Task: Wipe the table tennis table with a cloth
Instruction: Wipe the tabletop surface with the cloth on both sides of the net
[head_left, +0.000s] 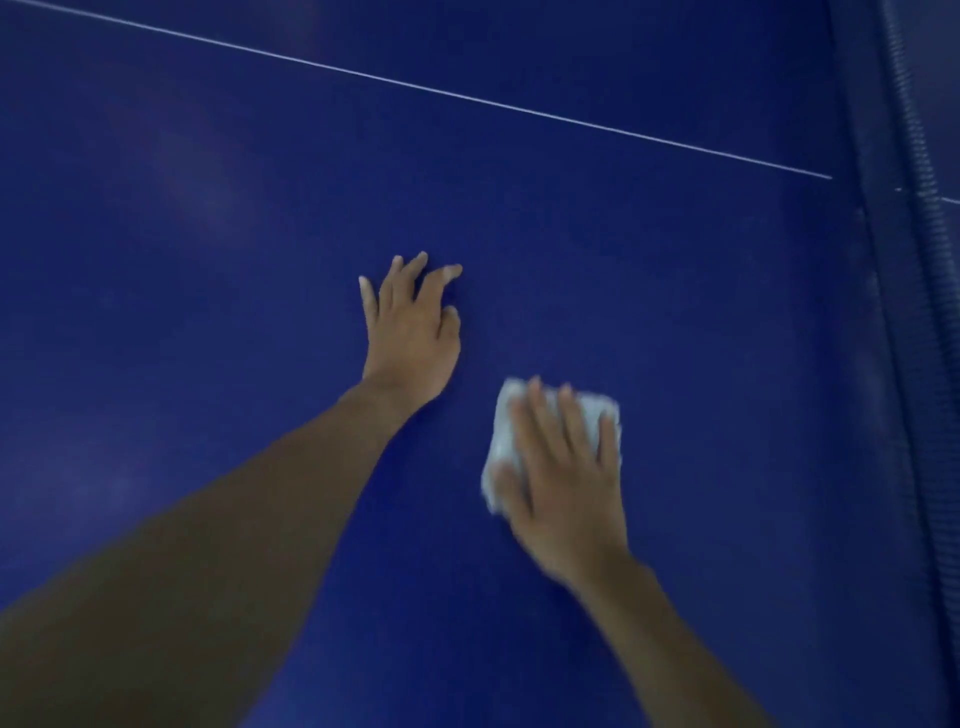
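Lighting is recorded as dim and diffuse. Faint pale sheens (208, 197) are noted on the blue tabletop (623, 249) at upper left. A dark blue net (914, 332) is seen along the right edge, and a further blue surface (945, 78) is glimpsed beyond it.
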